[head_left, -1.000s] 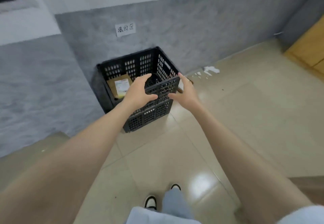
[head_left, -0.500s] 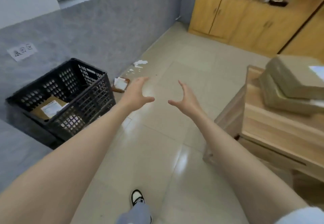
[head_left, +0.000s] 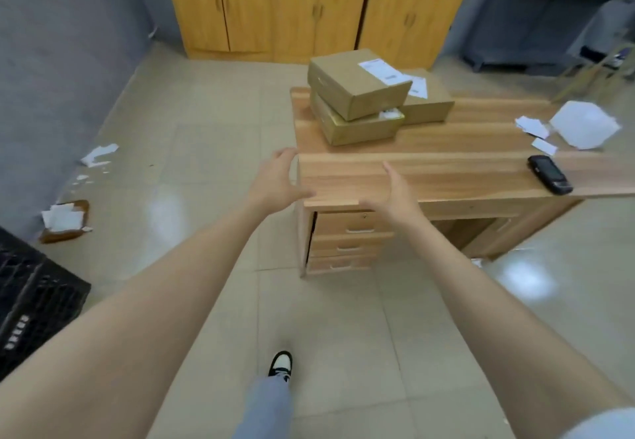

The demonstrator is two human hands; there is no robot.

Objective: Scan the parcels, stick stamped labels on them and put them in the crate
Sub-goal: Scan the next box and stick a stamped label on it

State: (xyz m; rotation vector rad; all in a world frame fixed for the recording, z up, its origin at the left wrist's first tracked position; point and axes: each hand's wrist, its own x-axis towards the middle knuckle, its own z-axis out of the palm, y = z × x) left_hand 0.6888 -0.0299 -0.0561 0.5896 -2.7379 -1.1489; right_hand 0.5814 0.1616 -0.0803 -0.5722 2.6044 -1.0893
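Hands empty, fingers spread: left hand (head_left: 280, 181) just off desk's (head_left: 446, 170) near-left corner, right hand (head_left: 395, 194) over its near edge. Parcels (head_left: 360, 127) stacked at far-left corner; crate (head_left: 34, 294) on floor, well left. Prob. fetching next parcel: reach fwd, grip top box (head_left: 357, 84) both sides.

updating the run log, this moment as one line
left hand: open, empty | right hand: open, empty | parcels: on desk | scanner: on desk | crate: on floor
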